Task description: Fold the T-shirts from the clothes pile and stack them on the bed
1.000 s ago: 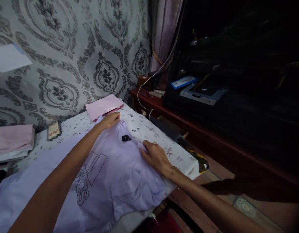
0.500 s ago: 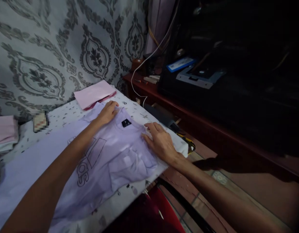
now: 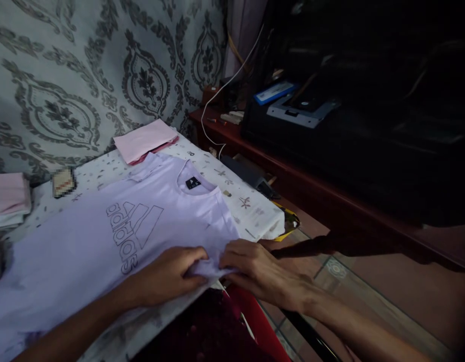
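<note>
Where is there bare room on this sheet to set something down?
Bare sheet shows between shirt and desk, and between pink cloth, shirt, wall and pixelated block. Crowded: the near edge, where left hand and right hand pinch the shirt.

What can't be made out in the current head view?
Head view, all:
Lavender shirt: lower end cut off by left edge.
What lies under left hand and right hand: covered by both.
Neck label: lettering too small.
Pink stack: cut off, left edge.
Small item: pixelated.
</note>
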Available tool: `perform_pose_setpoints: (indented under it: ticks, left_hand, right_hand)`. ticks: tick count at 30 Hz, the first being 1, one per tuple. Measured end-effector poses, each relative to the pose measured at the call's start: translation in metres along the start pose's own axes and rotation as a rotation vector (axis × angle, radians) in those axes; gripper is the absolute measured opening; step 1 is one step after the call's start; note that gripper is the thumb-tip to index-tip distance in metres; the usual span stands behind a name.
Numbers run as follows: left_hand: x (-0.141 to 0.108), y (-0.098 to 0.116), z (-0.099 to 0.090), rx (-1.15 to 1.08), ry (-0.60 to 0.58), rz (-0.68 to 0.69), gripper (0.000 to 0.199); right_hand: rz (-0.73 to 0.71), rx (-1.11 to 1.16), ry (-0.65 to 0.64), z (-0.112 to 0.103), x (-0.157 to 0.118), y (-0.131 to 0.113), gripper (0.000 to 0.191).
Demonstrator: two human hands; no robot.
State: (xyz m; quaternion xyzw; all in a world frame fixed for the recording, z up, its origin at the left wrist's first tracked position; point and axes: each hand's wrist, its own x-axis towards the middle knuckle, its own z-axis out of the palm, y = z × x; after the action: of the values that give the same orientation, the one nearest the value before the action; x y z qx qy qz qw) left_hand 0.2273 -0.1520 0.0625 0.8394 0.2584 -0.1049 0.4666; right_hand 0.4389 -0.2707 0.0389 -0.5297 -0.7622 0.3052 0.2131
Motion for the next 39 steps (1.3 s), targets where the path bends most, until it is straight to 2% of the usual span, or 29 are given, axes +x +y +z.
perform_pose_setpoints:
  ticks: [4, 6, 8, 10, 11, 13, 17, 19, 21, 23, 26, 29, 32, 36, 39]
  left_hand:
    - [-0.005, 0.016, -0.002, -0.158, -0.205, 0.04, 0.027]
    - [-0.002, 0.015, -0.008, -0.209, -0.244, 0.045, 0.028]
    - [0.006, 0.006, -0.019, -0.261, -0.223, 0.046, 0.026]
    - [0.02, -0.01, -0.035, -0.273, -0.127, 0.054, 0.024]
    - [0.029, -0.021, -0.046, -0.247, -0.038, 0.062, 0.023]
    - [0.046, -0.045, -0.074, -0.118, 0.215, 0.059, 0.021]
    - [0.074, -0.09, -0.136, 0.351, 0.739, -0.091, 0.019]
    - [0.084, -0.105, -0.159, 0.541, 0.86, -0.182, 0.022]
    - [0.095, -0.114, -0.174, 0.66, 0.864, -0.247, 0.025]
    - [0.106, -0.12, -0.184, 0.718, 0.82, -0.285, 0.023]
    - [0.116, -0.124, -0.201, 0.727, 0.803, -0.295, 0.012]
    - [0.114, -0.127, -0.229, 0.706, 0.849, -0.303, 0.013]
    - [0.102, -0.13, -0.265, 0.667, 0.937, -0.297, 0.02]
    - [0.084, -0.13, -0.303, 0.613, 0.969, -0.216, 0.019]
    - [0.08, -0.13, -0.315, 0.562, 0.967, -0.112, 0.016]
  right_hand:
    - [0.033, 0.171, -0.123, -0.011, -0.017, -0.003, 0.017]
    - [0.039, 0.201, -0.127, -0.011, -0.018, -0.001, 0.016]
    - [0.05, 0.202, -0.061, -0.011, -0.013, 0.002, 0.018]
    - [0.042, 0.199, 0.035, -0.011, -0.001, 0.007, 0.022]
    - [0.023, 0.196, 0.078, -0.012, 0.008, 0.01, 0.023]
    - [-0.028, 0.173, 0.139, -0.016, 0.033, 0.013, 0.023]
    - [-0.139, -0.005, 0.188, -0.026, 0.109, 0.016, 0.017]
    - [-0.187, -0.135, 0.193, -0.029, 0.155, 0.018, 0.016]
    - [-0.21, -0.248, 0.19, -0.031, 0.201, 0.023, 0.018]
    - [-0.197, -0.335, 0.175, -0.033, 0.239, 0.033, 0.021]
    - [-0.127, -0.406, 0.152, -0.036, 0.273, 0.055, 0.022]
    - [-0.075, -0.407, 0.162, -0.038, 0.281, 0.078, 0.027]
    - [-0.051, -0.426, 0.158, -0.039, 0.28, 0.087, 0.029]
    - [-0.01, -0.537, 0.115, -0.042, 0.289, 0.08, 0.029]
    - [0.028, -0.607, 0.108, -0.047, 0.305, 0.072, 0.029]
